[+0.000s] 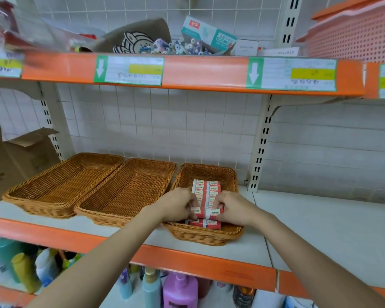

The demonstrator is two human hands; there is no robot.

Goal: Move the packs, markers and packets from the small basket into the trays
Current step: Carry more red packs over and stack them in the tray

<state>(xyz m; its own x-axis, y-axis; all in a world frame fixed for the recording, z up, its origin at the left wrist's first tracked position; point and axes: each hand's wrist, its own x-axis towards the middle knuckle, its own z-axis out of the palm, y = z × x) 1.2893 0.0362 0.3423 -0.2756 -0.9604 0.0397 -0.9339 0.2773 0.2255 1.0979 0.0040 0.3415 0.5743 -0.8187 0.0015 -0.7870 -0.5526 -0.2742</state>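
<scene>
both hands are working inside the small basket (209,235) on the right: left hand (178,207) and right hand (232,210) are each pinching one end of a red-and-white pack (206,213), likely so the bundle is coming up level. the other packs (207,188) are sitting in a row behind it. the two trays (60,185) (129,192) to the left are waiting with no stock showing, just beside the basket, so probably a short carry.

White shelves (320,230) with orange edge strips (187,72), white grid back wall (165,121); blurred bottles (178,290) below, perhaps toiletries.
</scene>
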